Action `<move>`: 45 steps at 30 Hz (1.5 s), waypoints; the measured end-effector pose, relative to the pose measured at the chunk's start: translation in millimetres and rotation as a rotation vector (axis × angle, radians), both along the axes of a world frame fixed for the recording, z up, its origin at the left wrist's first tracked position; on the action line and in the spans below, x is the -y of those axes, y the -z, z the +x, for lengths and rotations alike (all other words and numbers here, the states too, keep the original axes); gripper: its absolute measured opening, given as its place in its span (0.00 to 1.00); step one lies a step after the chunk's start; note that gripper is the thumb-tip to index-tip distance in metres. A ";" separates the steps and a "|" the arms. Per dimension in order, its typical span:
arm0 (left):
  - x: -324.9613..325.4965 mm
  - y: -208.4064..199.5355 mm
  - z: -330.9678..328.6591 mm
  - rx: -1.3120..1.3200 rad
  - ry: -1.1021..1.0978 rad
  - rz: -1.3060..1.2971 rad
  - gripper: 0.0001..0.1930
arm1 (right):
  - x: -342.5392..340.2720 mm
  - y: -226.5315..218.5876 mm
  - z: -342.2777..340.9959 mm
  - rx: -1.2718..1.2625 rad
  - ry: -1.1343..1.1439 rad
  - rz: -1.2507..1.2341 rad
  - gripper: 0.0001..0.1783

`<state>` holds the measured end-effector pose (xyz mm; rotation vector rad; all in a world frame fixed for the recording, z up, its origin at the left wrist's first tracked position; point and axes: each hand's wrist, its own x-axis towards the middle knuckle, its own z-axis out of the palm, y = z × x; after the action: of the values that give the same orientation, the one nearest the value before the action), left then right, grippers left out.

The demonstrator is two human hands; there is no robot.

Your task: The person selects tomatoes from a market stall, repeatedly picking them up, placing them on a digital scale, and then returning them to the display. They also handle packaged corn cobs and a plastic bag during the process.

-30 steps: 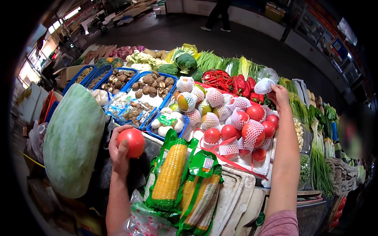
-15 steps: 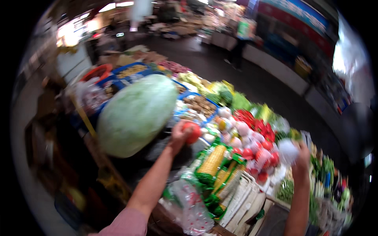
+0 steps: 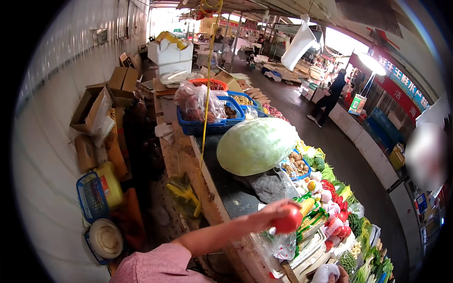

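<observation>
My left hand (image 3: pixel 277 211) is closed around a red tomato (image 3: pixel 289 221), held above the packs of corn (image 3: pixel 307 206) and a clear plastic bag (image 3: pixel 284 247). At the lower edge my right hand (image 3: pixel 343 275) shows only in part, its fingers curled on a round thing in a white foam net (image 3: pixel 324 273). A large pale green winter melon (image 3: pixel 257 145) lies beyond my left hand, on a dark cloth (image 3: pixel 271 185). Right of the corn are more tomatoes (image 3: pixel 336 227), some in foam nets, and red peppers (image 3: pixel 329 187).
Blue baskets (image 3: pixel 203 126) and an orange basin (image 3: pixel 213 84) stand at the stall's far end. A yellow cord (image 3: pixel 205 101) hangs over the wooden edge. Cardboard boxes (image 3: pixel 89 111) and a blue crate (image 3: pixel 90 195) line the left wall. A person (image 3: pixel 329 98) is in the aisle.
The view has swung left. My left hand has carried the tomato away from beside the melon toward the corn. My right hand has dropped to the lower edge with the foam-netted thing.
</observation>
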<state>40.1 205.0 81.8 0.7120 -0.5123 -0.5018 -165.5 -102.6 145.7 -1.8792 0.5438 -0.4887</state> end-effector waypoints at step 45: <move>-4.1 -7.7 -173.7 -0.027 0.045 0.024 0.67 | -143.3 23.4 -15.8 0.438 -0.139 -0.659 0.08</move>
<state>-133.5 209.1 89.5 0.7167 -0.4982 -0.5595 -181.4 40.8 122.3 -2.3047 -0.0597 -1.0450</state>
